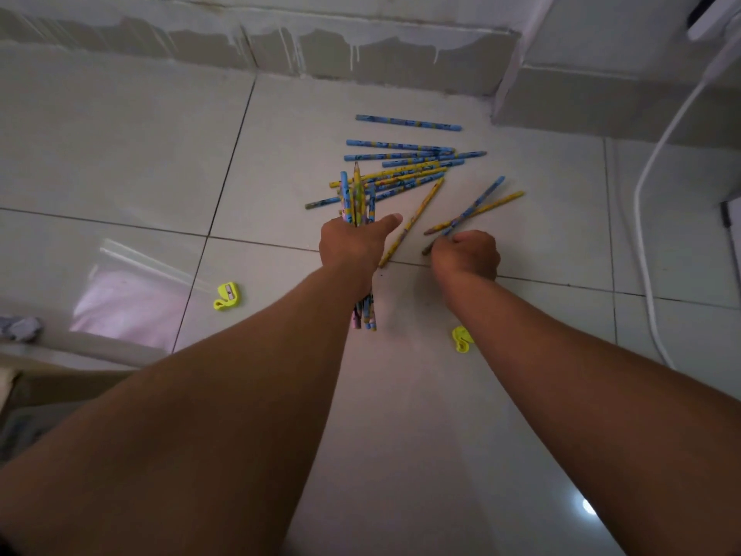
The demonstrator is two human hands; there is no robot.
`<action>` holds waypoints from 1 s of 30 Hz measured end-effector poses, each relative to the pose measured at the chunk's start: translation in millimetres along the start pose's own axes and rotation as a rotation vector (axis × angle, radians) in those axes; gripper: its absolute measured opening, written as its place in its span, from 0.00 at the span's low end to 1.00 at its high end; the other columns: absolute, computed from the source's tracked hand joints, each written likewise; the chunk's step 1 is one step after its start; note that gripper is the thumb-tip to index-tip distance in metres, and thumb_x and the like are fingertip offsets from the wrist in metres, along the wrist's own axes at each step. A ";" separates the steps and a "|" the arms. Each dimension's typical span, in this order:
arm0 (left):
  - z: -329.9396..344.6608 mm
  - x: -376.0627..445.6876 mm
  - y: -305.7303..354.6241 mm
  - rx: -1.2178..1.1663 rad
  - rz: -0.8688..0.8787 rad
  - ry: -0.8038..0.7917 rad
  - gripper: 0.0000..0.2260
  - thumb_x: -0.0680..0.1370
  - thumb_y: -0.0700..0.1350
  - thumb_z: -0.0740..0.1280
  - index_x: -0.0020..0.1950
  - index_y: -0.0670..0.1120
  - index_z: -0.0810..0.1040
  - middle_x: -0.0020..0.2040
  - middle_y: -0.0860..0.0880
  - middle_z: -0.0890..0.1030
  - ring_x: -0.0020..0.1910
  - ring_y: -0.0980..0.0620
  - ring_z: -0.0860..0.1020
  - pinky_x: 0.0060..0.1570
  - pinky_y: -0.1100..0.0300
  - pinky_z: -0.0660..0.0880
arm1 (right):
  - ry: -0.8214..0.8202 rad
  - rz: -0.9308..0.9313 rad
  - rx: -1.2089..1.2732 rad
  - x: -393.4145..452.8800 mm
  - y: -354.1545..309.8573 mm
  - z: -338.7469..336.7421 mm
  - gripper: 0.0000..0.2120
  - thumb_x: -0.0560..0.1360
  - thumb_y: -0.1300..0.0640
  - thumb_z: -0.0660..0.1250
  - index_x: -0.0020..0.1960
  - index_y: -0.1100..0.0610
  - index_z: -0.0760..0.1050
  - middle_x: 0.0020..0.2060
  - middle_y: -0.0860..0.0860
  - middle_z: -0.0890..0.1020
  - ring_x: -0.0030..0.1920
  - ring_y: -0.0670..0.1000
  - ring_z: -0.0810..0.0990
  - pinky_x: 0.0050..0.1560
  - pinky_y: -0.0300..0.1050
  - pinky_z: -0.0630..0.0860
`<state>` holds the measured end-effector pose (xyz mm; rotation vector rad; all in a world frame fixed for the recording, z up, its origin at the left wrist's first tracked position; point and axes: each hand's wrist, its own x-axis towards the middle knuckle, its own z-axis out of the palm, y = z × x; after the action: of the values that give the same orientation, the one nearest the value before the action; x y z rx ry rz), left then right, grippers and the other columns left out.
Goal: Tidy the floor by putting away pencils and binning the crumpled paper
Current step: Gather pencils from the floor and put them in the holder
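Head view. The step in hand is pencil collection. The left hand (353, 244), at frame centre, is clenched round a bundle of pencils (358, 198) that stands out above and below the fist. The right hand (465, 254), just right of centre, has its fingers curled over the near ends of two crossed pencils (475, 212) on the floor (120, 154); it appears to be pinching them, though the contact itself is hidden.

A loose heap of pencils (405, 170) lies above the hands, with a single pencil (408, 122) apart beyond it. The crumpled paper (20, 327) sits at the left edge, beside a clear plastic bag (132, 298). Two yellow sharpeners (227, 296) lie lower down.

Judged next: lift the crossed pair, transfer it to the left-hand bundle, then clear the heap. The paper is not yet binned.
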<state>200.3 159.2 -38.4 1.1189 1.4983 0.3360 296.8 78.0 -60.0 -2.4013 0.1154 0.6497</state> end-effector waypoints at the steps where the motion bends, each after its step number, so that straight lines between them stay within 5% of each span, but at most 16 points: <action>1: -0.6 -0.1 -0.7 0.008 0.006 0.002 0.19 0.66 0.55 0.81 0.39 0.45 0.75 0.31 0.48 0.73 0.29 0.50 0.71 0.36 0.58 0.73 | -0.001 0.000 -0.003 0.8 -2.3 1.6 0.19 0.71 0.46 0.72 0.58 0.54 0.80 0.58 0.53 0.81 0.59 0.57 0.80 0.57 0.47 0.74; 10: -21.5 5.0 -14.5 -0.065 -0.011 0.020 0.16 0.74 0.53 0.76 0.39 0.44 0.74 0.26 0.48 0.77 0.23 0.53 0.76 0.30 0.61 0.78 | 0.032 -0.005 -0.044 0.6 -9.4 12.4 0.15 0.72 0.51 0.70 0.55 0.57 0.80 0.55 0.55 0.83 0.56 0.58 0.81 0.56 0.46 0.76; 15: -24.5 6.7 -16.6 -0.039 -0.007 0.101 0.20 0.72 0.58 0.76 0.35 0.46 0.72 0.27 0.47 0.76 0.22 0.51 0.73 0.28 0.61 0.73 | -0.035 -0.318 0.060 -38.9 9.8 13.1 0.06 0.71 0.54 0.71 0.46 0.53 0.82 0.43 0.50 0.86 0.49 0.53 0.84 0.51 0.45 0.78; 21: -30.6 2.1 -4.0 0.021 -0.011 0.155 0.26 0.59 0.70 0.78 0.34 0.50 0.73 0.33 0.49 0.79 0.33 0.48 0.77 0.41 0.54 0.80 | -0.319 -0.593 0.098 -72.0 29.1 22.2 0.09 0.69 0.58 0.71 0.49 0.53 0.84 0.38 0.49 0.86 0.41 0.46 0.84 0.46 0.43 0.80; 24: -40.0 2.4 -6.3 0.046 -0.013 0.166 0.24 0.62 0.69 0.77 0.35 0.50 0.74 0.34 0.49 0.79 0.35 0.48 0.79 0.43 0.54 0.81 | -0.427 -0.618 0.092 -77.1 29.2 23.3 0.09 0.70 0.59 0.70 0.49 0.53 0.85 0.34 0.44 0.84 0.36 0.38 0.82 0.43 0.38 0.78; 30: -56.5 7.0 -19.8 0.036 -0.087 0.239 0.24 0.69 0.65 0.73 0.50 0.46 0.78 0.46 0.44 0.82 0.47 0.43 0.82 0.54 0.47 0.81 | -0.498 -0.781 0.017 -84.8 29.5 26.3 0.08 0.70 0.56 0.71 0.48 0.54 0.85 0.40 0.48 0.85 0.39 0.45 0.83 0.45 0.43 0.80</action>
<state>142.4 175.8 -41.5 1.0661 1.7645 0.3945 204.5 64.0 -53.6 -1.9552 -0.9610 0.8097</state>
